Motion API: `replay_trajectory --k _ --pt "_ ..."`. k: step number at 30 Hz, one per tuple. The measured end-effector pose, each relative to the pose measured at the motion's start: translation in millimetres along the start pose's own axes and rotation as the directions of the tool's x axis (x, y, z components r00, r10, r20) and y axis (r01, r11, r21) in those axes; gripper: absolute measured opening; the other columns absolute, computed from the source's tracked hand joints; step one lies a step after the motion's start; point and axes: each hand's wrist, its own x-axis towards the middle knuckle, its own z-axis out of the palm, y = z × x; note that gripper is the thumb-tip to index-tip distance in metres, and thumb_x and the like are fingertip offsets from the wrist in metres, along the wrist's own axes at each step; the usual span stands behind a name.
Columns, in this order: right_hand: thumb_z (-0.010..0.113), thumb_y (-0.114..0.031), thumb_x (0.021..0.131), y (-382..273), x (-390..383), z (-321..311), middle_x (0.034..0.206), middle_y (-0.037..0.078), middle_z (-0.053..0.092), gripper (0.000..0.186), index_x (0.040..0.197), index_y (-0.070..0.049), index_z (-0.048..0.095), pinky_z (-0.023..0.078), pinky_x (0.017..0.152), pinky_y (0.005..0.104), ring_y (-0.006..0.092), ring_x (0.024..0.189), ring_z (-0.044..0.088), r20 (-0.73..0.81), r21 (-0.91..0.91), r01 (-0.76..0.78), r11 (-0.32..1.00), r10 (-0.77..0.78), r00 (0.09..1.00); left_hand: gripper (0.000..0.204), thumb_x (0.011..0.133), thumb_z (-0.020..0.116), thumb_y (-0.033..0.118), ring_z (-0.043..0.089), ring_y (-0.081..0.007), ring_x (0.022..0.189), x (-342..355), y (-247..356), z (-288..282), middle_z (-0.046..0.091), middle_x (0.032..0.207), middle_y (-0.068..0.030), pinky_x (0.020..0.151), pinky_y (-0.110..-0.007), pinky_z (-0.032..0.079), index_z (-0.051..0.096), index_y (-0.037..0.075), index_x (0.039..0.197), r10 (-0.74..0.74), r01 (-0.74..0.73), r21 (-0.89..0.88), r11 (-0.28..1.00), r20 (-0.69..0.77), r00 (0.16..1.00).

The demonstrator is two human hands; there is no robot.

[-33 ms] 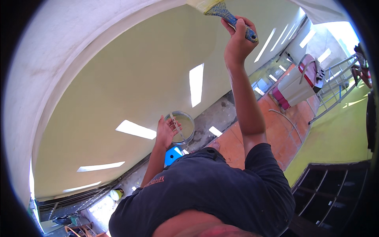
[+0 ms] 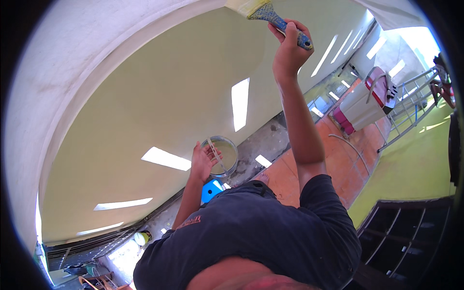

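High at the top of the view, my right hand [image 2: 292, 51] grips the blue, yellow-spattered handle of a wide paintbrush [image 2: 273, 16], fingers wrapped round it. Its pale yellow bristles meet the upper part of the pale yellow-green wall [image 2: 188, 87], near the white curved border [image 2: 92, 79]; their tips run toward the picture's edge. Lower down, my left hand [image 2: 204, 160] is at a round bucket [image 2: 235, 164] with yellowish paint inside. A narrow pale handle [image 2: 212, 147] crosses the bucket's mouth, and my left fingers appear hooked under it.
A blue stool-like object [image 2: 211, 190] shows beside my left forearm. Farther right, a white and pink appliance [image 2: 360, 111] stands on orange floor tiles [image 2: 285, 179], with a metal ladder [image 2: 411, 111] behind it. A curved hose [image 2: 355, 150] lies on the tiles. Bright sunlight patches mark the wall.
My right hand and the paintbrush have shifted very slightly to the left. My left hand and the bucket look unmoved.
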Motion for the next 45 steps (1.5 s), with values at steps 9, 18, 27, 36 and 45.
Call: replay_trajectory --k 9,18,27,36,45 --pt "0.054 -0.006 0.09 34 46 -21 0.097 0.021 0.061 0.02 0.096 0.013 0.054 0.064 0.076 0.0318 0.0327 0.082 0.07 -0.155 -0.086 0.062 0.994 -0.075 0.985 0.071 0.097 0.038 0.061 0.054 -0.0293 0.105 10 8 7 0.054 0.104 -0.016 0.097 -0.05 0.046 0.05 -0.004 0.121 0.06 -0.06 -0.04 0.997 0.01 0.998" --pt "0.052 -0.007 0.09 26 86 -45 0.099 0.022 0.059 0.021 0.096 0.013 0.052 0.064 0.08 0.033 0.0319 0.083 0.07 -0.29 -0.074 0.101 0.992 -0.118 0.95 0.069 0.097 0.037 0.061 0.056 -0.0293 0.103 17 0 19 0.056 0.101 -0.0151 0.097 -0.05 0.046 0.051 -0.003 0.119 0.083 -0.084 -0.06 0.995 -0.009 0.996" --pt "0.051 -0.008 0.092 67 39 -78 0.1 0.021 0.057 0.021 0.1 0.011 0.048 0.063 0.082 0.0352 0.0301 0.086 0.067 -0.338 0.034 -0.176 0.984 0.177 0.925 0.068 0.097 0.036 0.061 0.057 -0.0291 0.102 26 -8 35 0.057 0.1 -0.015 0.096 -0.05 0.046 0.052 -0.002 0.118 0.081 -0.082 -0.057 0.995 -0.012 0.997" --pt "0.05 -0.009 0.092 41 42 -77 0.1 0.02 0.056 0.023 0.104 0.01 0.047 0.062 0.085 0.035 0.0299 0.084 0.067 -0.309 0.059 -0.151 0.987 0.162 0.937 0.069 0.097 0.036 0.06 0.056 -0.0292 0.102 26 -17 44 0.056 0.101 -0.0157 0.097 -0.05 0.046 0.051 -0.003 0.119 0.07 -0.072 -0.054 0.996 -0.021 0.997" --pt "0.051 -0.008 0.092 56 21 -75 0.099 0.02 0.056 0.022 0.102 0.011 0.049 0.062 0.084 0.0348 0.0288 0.083 0.066 -0.352 0.063 -0.278 0.958 0.282 0.892 0.064 0.099 0.034 0.057 0.059 -0.0264 0.095 23 -16 50 0.057 0.098 -0.0141 0.092 -0.046 0.05 0.052 -0.002 0.116 0.059 -0.059 -0.068 0.996 0.0 0.998"
